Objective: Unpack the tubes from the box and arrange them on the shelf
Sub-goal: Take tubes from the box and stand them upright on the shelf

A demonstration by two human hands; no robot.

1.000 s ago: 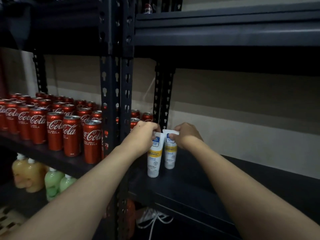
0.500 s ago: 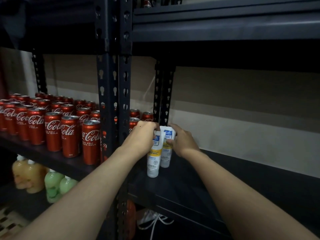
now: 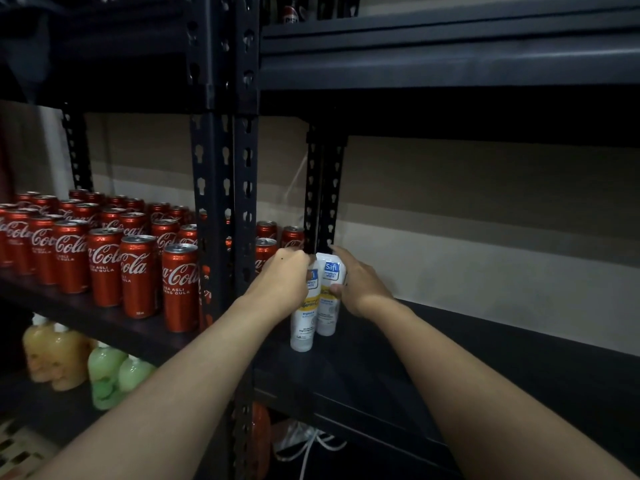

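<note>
Nudged leftward, the rear Safi tube (image 3: 329,303) in the right grip (image 3: 360,285) now touches the front Safi tube (image 3: 304,327) in the left grip (image 3: 284,282); both clasped upright on the shelf (image 3: 450,358) (box unseen), only two placed.

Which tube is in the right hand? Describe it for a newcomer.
Find the dark shelf right of the Coca-Cola cans. Two white tubes stand at its left end. The right hand grips the farther tube, whose blue Safi label shows fully.
</note>
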